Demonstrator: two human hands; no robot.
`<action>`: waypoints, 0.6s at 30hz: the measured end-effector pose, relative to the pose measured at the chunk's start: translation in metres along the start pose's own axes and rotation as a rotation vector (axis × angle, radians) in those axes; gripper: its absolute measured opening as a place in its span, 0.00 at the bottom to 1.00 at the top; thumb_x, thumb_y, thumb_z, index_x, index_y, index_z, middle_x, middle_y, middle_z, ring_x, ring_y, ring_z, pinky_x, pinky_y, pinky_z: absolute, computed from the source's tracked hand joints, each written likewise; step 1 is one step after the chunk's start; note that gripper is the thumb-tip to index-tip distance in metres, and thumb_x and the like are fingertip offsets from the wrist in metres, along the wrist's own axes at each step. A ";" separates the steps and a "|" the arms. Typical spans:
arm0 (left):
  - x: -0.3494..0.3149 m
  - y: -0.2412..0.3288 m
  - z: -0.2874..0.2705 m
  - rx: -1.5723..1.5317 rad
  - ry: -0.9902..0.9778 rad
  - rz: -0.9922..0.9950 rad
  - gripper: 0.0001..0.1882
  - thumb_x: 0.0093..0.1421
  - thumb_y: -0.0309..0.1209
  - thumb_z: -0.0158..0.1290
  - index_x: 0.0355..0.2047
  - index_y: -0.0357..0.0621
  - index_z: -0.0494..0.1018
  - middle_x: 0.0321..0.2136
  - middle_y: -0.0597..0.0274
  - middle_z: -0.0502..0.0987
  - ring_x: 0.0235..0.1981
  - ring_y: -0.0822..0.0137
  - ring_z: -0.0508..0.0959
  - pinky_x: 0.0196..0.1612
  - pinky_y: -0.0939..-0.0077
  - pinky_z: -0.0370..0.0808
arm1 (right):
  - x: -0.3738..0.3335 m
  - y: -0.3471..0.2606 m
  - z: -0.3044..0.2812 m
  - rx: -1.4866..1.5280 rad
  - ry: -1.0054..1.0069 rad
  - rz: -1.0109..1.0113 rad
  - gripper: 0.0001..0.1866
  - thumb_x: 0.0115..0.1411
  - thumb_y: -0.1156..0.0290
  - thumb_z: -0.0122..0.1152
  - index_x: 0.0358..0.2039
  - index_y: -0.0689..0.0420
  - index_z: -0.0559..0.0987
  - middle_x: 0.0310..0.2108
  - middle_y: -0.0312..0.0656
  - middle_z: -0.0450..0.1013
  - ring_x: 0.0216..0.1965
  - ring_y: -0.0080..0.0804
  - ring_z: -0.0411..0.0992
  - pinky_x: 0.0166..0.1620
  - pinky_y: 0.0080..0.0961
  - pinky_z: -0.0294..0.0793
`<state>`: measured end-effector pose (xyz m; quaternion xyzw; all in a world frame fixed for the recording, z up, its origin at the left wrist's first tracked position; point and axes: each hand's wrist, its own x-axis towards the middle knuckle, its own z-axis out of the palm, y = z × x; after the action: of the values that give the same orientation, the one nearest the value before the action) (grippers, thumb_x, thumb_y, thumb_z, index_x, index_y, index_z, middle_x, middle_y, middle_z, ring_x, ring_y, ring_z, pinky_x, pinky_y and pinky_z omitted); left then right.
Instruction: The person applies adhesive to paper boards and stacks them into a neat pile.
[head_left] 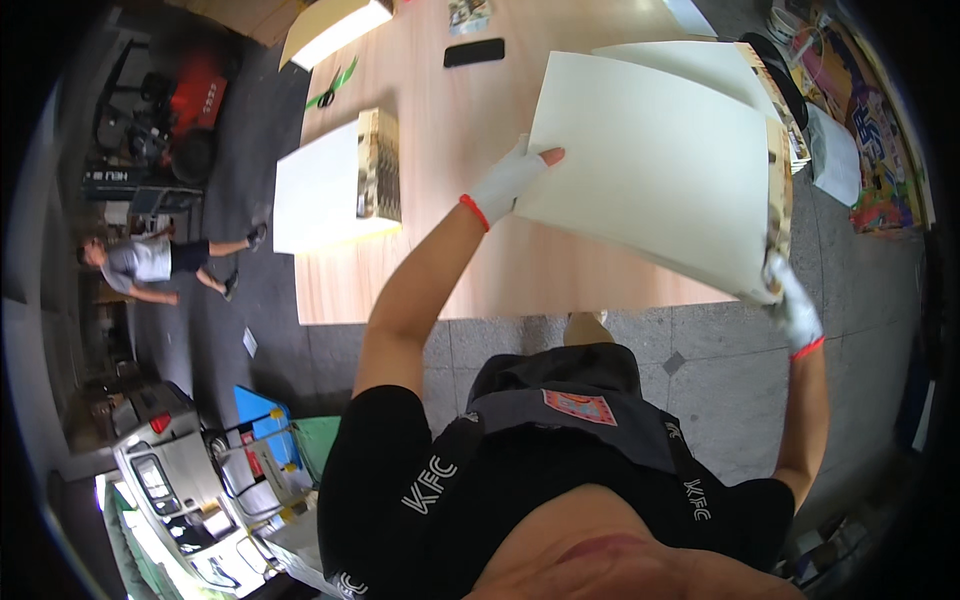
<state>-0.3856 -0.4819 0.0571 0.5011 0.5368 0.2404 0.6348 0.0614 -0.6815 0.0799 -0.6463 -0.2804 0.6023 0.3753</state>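
A thick stack of large white sheets (650,160) with a brown printed strip along its right edge lies tilted between my hands, over the right part of the table. My left hand (508,183), in a white fingerless glove with a red cuff, grips its left edge, thumb on top and fingers hidden underneath. At the near right corner my right hand (793,303), gloved the same way, is closed on the stack's edge. Behind it, partly covered, lies another similar stack (705,62). A further white stack with a printed edge (318,190) stands at the table's left side.
On the wooden table (440,120) lie a black phone (474,53), black scissors (326,98) with green strips, and another stack (335,28) at the far left. A person (150,262) walks on the left, near a red forklift (195,105). Colourful bags (885,150) lie at right.
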 end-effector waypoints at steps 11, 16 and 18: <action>-0.135 -0.174 -0.110 -0.375 0.198 0.512 0.37 0.71 0.46 0.46 0.70 0.33 0.50 0.64 0.54 0.66 0.67 0.61 0.65 0.63 0.69 0.66 | -0.112 0.171 0.210 0.275 0.014 0.091 0.34 0.65 0.49 0.59 0.64 0.55 0.66 0.57 0.40 0.68 0.58 0.34 0.68 0.57 0.36 0.73; -0.279 -0.343 0.009 -1.635 0.200 0.452 0.26 0.73 0.47 0.42 0.59 0.38 0.67 0.60 0.53 0.69 0.60 0.58 0.70 0.65 0.59 0.65 | -0.169 0.209 0.329 0.535 -0.098 0.244 0.35 0.65 0.46 0.59 0.63 0.55 0.65 0.60 0.45 0.65 0.61 0.41 0.67 0.62 0.44 0.71; -0.321 -0.364 0.059 -1.570 0.152 -0.184 0.34 0.72 0.56 0.37 0.63 0.40 0.64 0.61 0.52 0.68 0.62 0.55 0.69 0.65 0.55 0.64 | -0.190 0.220 0.382 0.665 -0.192 0.320 0.33 0.66 0.47 0.59 0.61 0.58 0.65 0.59 0.44 0.66 0.60 0.38 0.67 0.64 0.40 0.69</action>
<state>-0.5150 -0.9140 -0.1316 -0.1573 0.2915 0.5287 0.7815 -0.3586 -0.9035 0.0098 -0.4654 0.0010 0.7692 0.4379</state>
